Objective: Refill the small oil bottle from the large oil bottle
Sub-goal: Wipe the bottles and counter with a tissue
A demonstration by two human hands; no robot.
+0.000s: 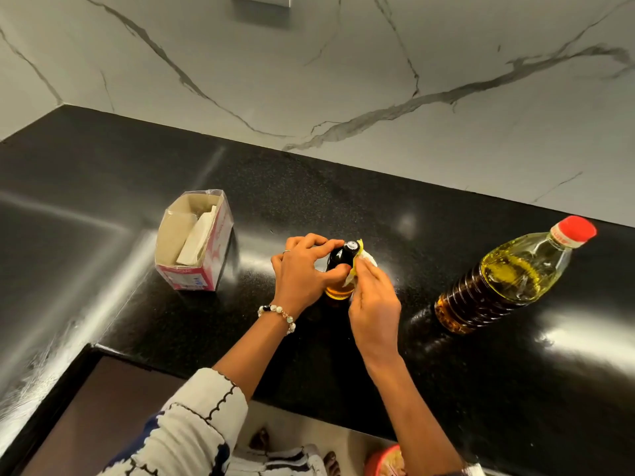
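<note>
Wiping step, judged: left hand gripping small oil bottle, right hand pinching oil-stained tissue against neck. Next: finishing, large oil bottle already capped.

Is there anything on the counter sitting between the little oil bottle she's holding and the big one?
Nothing visible does. Bare black countertop lies between the small oil bottle and the large oil bottle. The tissue box stands on the other side, and the large bottle's red cap is on.
</note>
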